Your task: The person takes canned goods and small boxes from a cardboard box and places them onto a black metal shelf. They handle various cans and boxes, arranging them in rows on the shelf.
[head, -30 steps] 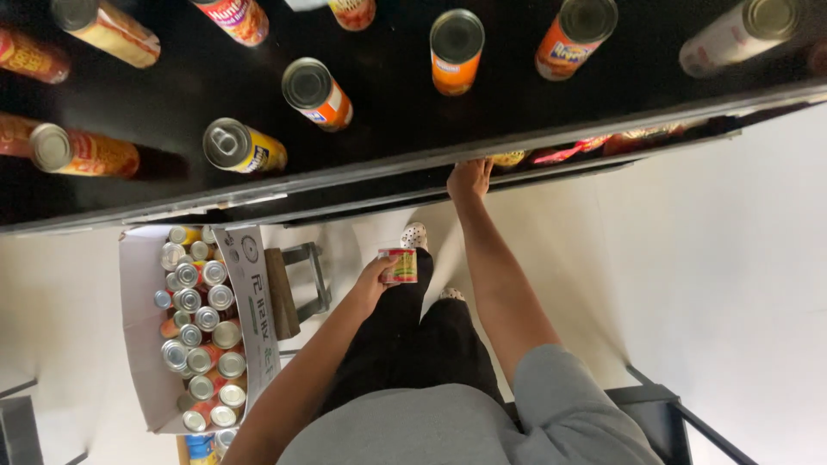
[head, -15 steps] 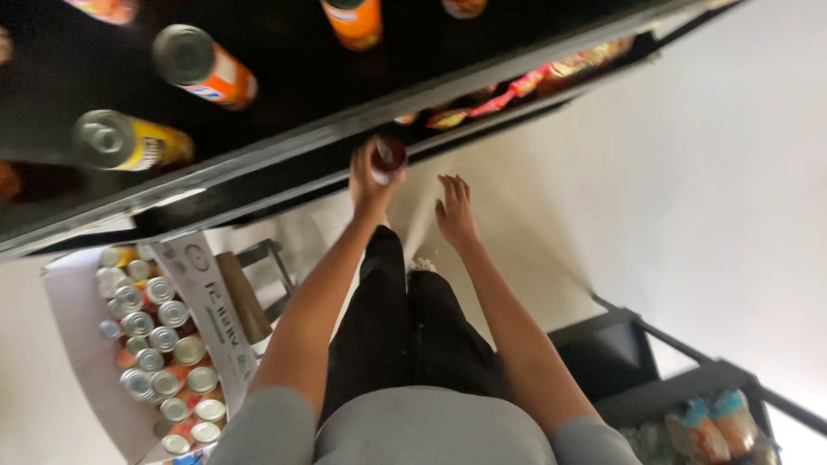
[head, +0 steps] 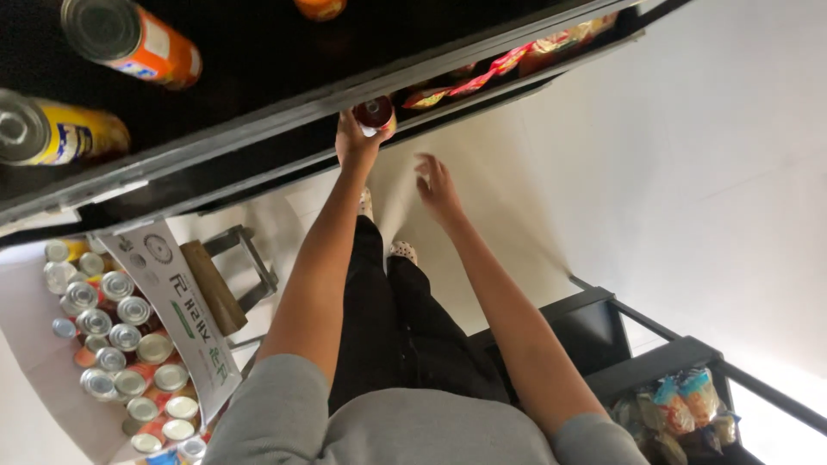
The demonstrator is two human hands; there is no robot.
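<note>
A carton packed with upright drink cans sits at the far left on the pale floor, its printed flap raised beside a small stool, while a yellow can and an orange can lie on their sides on the black top shelf. At centre, the left hand is closed round a red can, held at the front edge of the lower shelf; the stocking step looks to be at the point of placing, and the next move would call for sliding the can in level, clear of the snack packets just beside it. The right hand hangs empty, fingers loosely spread, apart from the shelving. At lower right, a second black rack holds more packets. The lower shelf's depth is hidden, and the can's underside and label cannot be made out.
</note>
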